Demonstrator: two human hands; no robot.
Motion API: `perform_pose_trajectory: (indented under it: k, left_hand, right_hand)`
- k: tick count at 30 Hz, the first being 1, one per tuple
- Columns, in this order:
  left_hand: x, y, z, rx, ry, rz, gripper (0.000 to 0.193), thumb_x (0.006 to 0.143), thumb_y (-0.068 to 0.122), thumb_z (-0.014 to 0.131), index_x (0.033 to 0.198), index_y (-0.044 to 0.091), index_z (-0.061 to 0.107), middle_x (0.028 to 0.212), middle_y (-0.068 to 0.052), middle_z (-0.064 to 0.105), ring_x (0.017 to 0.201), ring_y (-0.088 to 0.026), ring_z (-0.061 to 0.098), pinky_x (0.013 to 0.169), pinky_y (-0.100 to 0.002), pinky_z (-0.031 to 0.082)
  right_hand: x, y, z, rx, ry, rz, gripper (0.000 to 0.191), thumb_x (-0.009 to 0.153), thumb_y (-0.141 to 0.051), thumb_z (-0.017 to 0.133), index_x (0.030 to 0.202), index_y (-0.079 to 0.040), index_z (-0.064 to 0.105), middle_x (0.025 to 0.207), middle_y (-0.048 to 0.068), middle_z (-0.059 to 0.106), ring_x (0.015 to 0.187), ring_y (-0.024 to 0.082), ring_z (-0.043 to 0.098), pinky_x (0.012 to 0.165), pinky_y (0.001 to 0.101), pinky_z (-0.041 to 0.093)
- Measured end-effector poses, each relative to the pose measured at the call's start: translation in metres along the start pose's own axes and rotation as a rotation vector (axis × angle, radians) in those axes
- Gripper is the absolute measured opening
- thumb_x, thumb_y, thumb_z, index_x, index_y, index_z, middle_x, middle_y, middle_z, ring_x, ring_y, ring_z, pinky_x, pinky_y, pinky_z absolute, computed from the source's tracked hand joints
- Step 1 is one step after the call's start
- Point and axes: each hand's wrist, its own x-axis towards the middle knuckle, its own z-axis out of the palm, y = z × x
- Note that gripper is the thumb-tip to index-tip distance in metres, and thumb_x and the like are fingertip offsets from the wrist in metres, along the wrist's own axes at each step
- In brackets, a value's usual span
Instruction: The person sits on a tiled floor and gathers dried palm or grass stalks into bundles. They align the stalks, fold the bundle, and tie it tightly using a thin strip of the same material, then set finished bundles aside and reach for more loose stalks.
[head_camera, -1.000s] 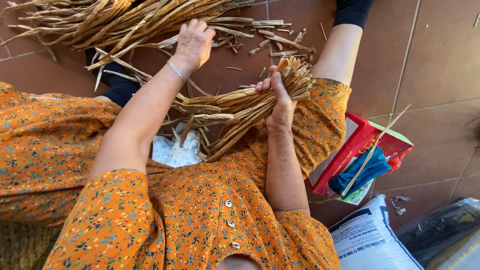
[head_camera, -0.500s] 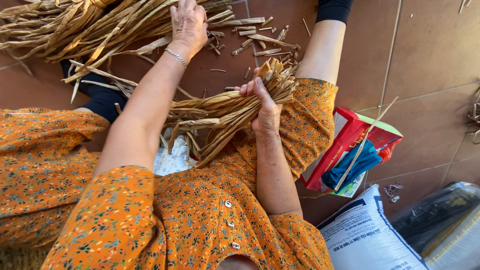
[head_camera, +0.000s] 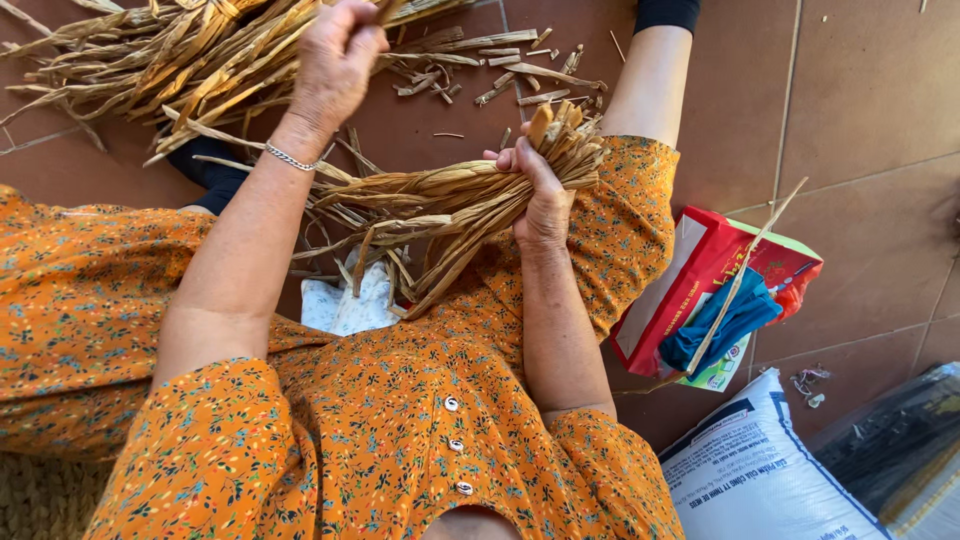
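Head view shows my right hand (head_camera: 543, 195) with fingers wrapped tight around a bundle of dried leaf strips (head_camera: 455, 205) held over the lap. My left hand (head_camera: 335, 65) reaches far to the loose pile of strips (head_camera: 150, 55) on the tiled floor (head_camera: 860, 120), fingers pinched on what looks like one strip. I judge the gathering partway done: a thick bundle is collected, much of the pile remains. A red bag (head_camera: 700, 270) lies right.

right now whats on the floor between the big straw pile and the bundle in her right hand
In the head view, between the straw pile and the bundle in the right hand lie bare brown tile and scattered short cut pieces.
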Motion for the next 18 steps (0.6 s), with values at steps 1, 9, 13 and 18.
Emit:
perform_pose_trajectory:
  k: [1, 9, 13, 18]
  left_hand:
    - [-0.004, 0.001, 0.002, 0.001, -0.103, -0.108, 0.012, 0.111, 0.011, 0.057, 0.120, 0.009, 0.064, 0.098, -0.005, 0.070, 0.090, -0.015, 0.069, 0.077, -0.032, 0.059]
    - [-0.018, -0.002, 0.051, 0.313, -0.178, -0.025, 0.029, 0.099, 0.021, 0.071, 0.115, 0.001, 0.058, 0.104, -0.022, 0.069, 0.093, -0.039, 0.068, 0.079, -0.049, 0.054]
    - [0.010, -0.006, 0.060, 0.454, -0.138, -0.168, 0.017, 0.097, 0.013, 0.071, 0.111, 0.007, 0.064, 0.109, -0.016, 0.070, 0.098, -0.041, 0.068, 0.083, -0.050, 0.054]
    - [0.043, -0.006, 0.079, 0.690, -0.143, 0.017, 0.018, 0.085, 0.005, 0.073, 0.103, 0.007, 0.069, 0.104, -0.016, 0.065, 0.094, -0.039, 0.066, 0.078, -0.050, 0.055]
  right_hand:
    - [0.000, 0.000, 0.002, 0.031, -0.018, 0.007, 0.025, 0.096, -0.008, 0.074, 0.118, -0.003, 0.065, 0.081, 0.002, 0.064, 0.082, 0.018, 0.068, 0.103, 0.0534, 0.058]
    - [0.003, -0.002, 0.009, 0.002, 0.009, 0.003, 0.026, 0.098, -0.009, 0.072, 0.121, -0.004, 0.062, 0.081, 0.003, 0.064, 0.084, 0.019, 0.068, 0.100, 0.0526, 0.058]
    - [0.004, -0.002, 0.009, -0.006, 0.022, 0.008, 0.028, 0.098, -0.008, 0.072, 0.123, -0.001, 0.061, 0.081, 0.004, 0.064, 0.084, 0.019, 0.068, 0.101, 0.0523, 0.057]
    - [0.008, -0.005, 0.010, 0.029, 0.027, 0.013, 0.030, 0.098, -0.007, 0.072, 0.124, 0.000, 0.059, 0.084, 0.004, 0.064, 0.085, 0.019, 0.067, 0.105, 0.0527, 0.055]
